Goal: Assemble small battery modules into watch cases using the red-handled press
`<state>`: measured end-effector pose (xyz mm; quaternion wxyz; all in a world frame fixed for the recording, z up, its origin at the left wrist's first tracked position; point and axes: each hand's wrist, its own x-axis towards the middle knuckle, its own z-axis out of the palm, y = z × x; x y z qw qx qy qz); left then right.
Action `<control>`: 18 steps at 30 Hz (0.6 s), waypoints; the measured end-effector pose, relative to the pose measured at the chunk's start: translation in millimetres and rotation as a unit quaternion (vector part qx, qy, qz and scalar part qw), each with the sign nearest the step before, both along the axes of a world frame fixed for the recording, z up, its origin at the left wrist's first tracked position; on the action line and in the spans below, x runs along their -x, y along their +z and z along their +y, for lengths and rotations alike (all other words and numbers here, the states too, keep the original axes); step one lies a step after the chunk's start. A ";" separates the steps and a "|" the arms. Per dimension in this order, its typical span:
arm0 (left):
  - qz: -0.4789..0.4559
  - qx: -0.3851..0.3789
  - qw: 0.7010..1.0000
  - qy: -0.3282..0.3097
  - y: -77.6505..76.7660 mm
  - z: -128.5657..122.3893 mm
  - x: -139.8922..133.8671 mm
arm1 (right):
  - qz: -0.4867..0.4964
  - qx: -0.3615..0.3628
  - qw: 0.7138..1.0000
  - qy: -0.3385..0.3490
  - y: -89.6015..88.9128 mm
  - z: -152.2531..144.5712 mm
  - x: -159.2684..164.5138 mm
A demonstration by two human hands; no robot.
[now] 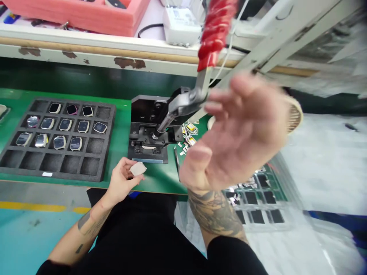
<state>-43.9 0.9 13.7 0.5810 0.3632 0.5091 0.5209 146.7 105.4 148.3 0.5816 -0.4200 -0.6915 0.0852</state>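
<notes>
My left hand (pixel 122 179) pinches a pale, rounded-square watch case (pixel 138 169) between thumb and fingers, just in front of the black press fixture (pixel 149 133). My right hand (pixel 241 130) is raised close to the camera, blurred by motion, with its palm showing and its fingers and thumb apart. It appears to hold nothing. Beside its fingertips rises the press's metal lever (pixel 186 103) with a red wrapped handle (pixel 213 34); whether they touch, I cannot tell. A small light-coloured piece (pixel 148 146) lies inside the fixture.
At left, a grey foam tray (pixel 106 152) holds several watches. Tweezers (pixel 176 160) and small parts with yellow pieces (pixel 189 133) lie right of the press. Clear trays with black squares (pixel 269 197) are at lower right. A shelf (pixel 94 57) bearing a pink foam box (pixel 86 17) spans the back.
</notes>
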 end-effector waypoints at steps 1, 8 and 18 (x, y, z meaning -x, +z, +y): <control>0.022 -0.010 1.000 -0.002 1.6 -0.8 2.5 | 0.016 -0.055 0.998 0.007 -14.6 -7.6 -1.6; 0.308 -0.175 0.935 0.000 16.7 -1.0 18.4 | -0.232 0.136 0.956 0.115 -136.9 -27.3 -1.8; 0.432 -0.220 0.874 0.025 14.7 12.8 16.9 | -0.145 0.234 0.955 0.111 -131.5 -26.6 1.1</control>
